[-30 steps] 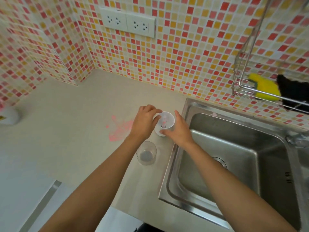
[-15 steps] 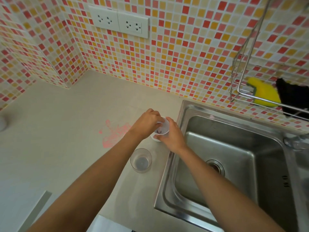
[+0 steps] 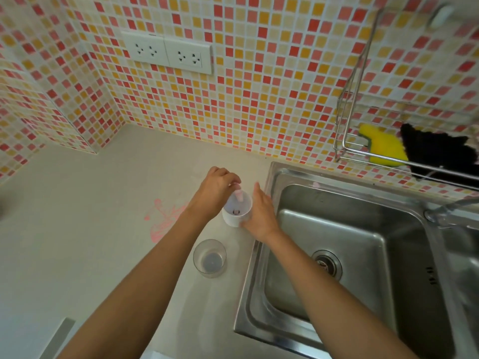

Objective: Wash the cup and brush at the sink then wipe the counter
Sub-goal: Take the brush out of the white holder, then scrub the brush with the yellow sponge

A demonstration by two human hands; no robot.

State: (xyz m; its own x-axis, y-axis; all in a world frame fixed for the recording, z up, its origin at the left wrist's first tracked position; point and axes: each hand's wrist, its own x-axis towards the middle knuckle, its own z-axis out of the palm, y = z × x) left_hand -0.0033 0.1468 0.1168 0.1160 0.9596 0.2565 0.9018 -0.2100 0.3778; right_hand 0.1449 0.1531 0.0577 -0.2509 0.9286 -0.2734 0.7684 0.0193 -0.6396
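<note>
A white cup stands on the beige counter just left of the steel sink. My right hand wraps the cup's right side. My left hand pinches a pale pink brush handle that pokes up out of the cup. A dark bit lies at the cup's bottom. A pink paint smear marks the counter left of my left forearm.
A clear glass with a little liquid stands on the counter in front of the cup. A wire rack on the tiled wall holds a yellow sponge and a black cloth. The tap is at the right. Two sockets sit on the wall.
My left hand has closed on the brush handle and raised it slightly inside the cup. My right hand keeps hold of the cup. The view has shifted a little.
</note>
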